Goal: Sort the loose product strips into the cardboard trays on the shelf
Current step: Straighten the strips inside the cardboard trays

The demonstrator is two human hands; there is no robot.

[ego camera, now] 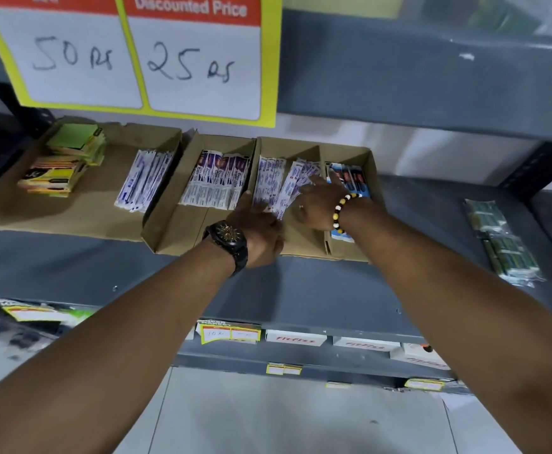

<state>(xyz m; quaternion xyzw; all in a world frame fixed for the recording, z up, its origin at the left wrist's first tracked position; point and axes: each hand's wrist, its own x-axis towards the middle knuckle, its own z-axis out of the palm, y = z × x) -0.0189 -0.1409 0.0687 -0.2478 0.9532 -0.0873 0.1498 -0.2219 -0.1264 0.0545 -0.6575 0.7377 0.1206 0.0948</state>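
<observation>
White strips (276,188) in the middle tray (314,250) are touched by the left hand (258,237) and right hand (317,204).

Two bare forearms, no sleeves in view. On the left wrist, a chunky black wristwatch (227,239) with a dark round dial showing gold-toned detail and a black link band. On the right wrist, a beaded bracelet (342,211) of round beads in cream, yellow, black and a reddish brown, strung in a single row. On a finger of the right hand (317,204), a thin ring (301,207), barely visible. Left hand (261,234) otherwise unadorned.
</observation>
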